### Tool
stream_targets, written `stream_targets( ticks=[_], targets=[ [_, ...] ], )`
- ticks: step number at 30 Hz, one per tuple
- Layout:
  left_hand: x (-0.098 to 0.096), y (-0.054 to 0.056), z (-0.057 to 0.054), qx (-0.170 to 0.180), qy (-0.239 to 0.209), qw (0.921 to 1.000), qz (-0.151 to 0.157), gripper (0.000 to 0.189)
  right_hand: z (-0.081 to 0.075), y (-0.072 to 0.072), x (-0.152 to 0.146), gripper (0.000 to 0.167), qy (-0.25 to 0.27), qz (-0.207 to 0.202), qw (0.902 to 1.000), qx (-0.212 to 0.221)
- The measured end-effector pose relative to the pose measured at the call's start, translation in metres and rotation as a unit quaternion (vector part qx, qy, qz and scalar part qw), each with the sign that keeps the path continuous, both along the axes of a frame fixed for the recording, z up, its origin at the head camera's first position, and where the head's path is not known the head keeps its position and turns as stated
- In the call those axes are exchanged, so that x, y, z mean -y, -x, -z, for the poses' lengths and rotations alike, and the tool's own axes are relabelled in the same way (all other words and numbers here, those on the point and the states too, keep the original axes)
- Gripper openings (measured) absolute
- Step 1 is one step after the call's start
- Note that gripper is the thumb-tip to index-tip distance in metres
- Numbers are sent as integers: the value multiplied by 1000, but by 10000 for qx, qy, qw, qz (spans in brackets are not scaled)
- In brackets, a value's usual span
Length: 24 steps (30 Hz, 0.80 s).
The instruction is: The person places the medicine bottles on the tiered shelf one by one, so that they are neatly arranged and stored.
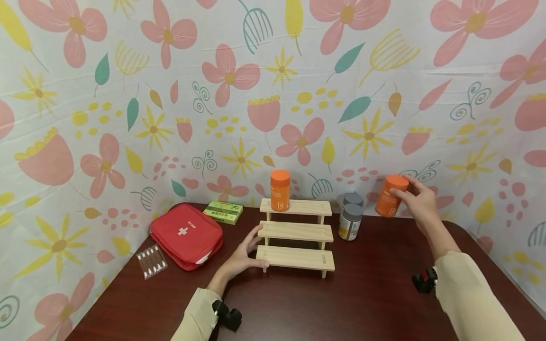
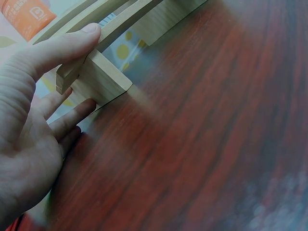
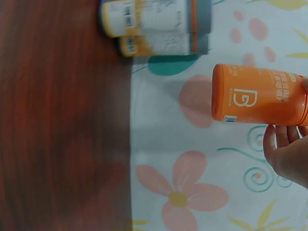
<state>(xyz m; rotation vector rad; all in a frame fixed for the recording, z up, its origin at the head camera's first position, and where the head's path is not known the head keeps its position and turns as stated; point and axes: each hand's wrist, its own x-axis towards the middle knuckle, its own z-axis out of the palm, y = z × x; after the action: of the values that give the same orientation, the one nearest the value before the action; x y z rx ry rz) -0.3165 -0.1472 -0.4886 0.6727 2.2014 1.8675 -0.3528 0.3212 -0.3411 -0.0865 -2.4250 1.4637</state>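
A three-step wooden display stand (image 1: 296,256) stands on the table. At its left end is my left hand (image 1: 239,258), thumb (image 2: 72,45) over the edge of the lowest step and fingers beside the end support. On the top step an orange bottle (image 1: 280,192) sits upright at the left. My right hand (image 1: 415,199) grips a second orange bottle (image 1: 387,199) near its lid, holding it tilted in the air before the patterned cloth. In the right wrist view, its label (image 3: 245,97) faces the camera and part of the lid end is cut off.
Two grey-lidded bottles (image 1: 350,222) stand right of the stand, one behind the other. Left of it are a red first-aid pouch (image 1: 187,234), a green box (image 1: 223,211) and a packet of cotton swabs (image 1: 151,261). Floral cloth (image 1: 298,94) hangs behind the dark table (image 1: 290,308).
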Motion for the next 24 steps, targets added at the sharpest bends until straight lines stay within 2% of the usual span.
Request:
stream_targets(
  ticks=[4, 12, 24],
  targets=[
    [-1, -1, 0, 55, 53, 10000, -54, 103, -11, -1, 6, 77, 112, 51, 9998, -177],
    [-1, 0, 0, -46, 78, 9999, -72, 104, -32, 0, 25, 77, -107, -230, 9995, -198],
    [1, 1, 2, -120, 44, 9999, 21, 103, -47, -2, 54, 75, -144, -759, 9954, -576]
  ],
)
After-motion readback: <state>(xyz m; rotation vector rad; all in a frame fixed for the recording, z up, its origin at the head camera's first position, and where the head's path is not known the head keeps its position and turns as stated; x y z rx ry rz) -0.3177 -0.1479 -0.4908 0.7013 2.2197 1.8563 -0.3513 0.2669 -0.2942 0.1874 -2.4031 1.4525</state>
